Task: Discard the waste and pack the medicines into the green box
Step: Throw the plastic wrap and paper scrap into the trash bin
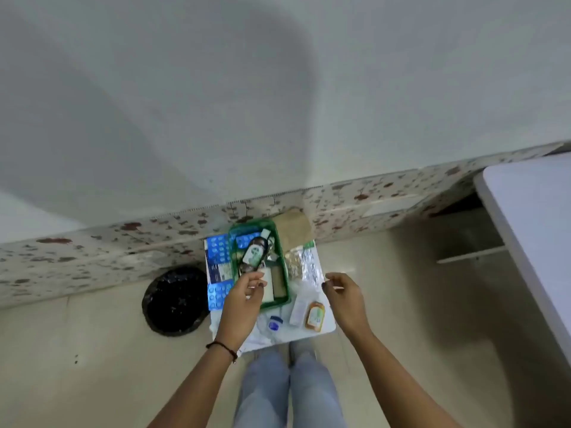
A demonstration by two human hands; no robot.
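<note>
A green box (285, 274) sits on a small white table (328, 327) below me. A dark bottle with a green-white label (255, 253) lies tilted in the box, and my left hand (244, 299) grips its lower end. A blue blister strip (244, 239) and pale cartons (272, 284) are also inside. My right hand (341, 293) hovers over the table's right edge, fingers apart, holding nothing. Blue blister strips (217, 248) lie left of the box. Silver foil strips (304, 267), a white tube (299, 307), an amber bottle (315, 315) and a small blue-lidded jar (275, 322) lie to the right and front.
A black-lined waste bin (176, 301) stands on the floor left of the table. A brown paper bag (293, 227) leans against the speckled wall base (92, 257) behind the box. A white tabletop (537, 230) juts in at the right. My legs (290, 390) are just below the table.
</note>
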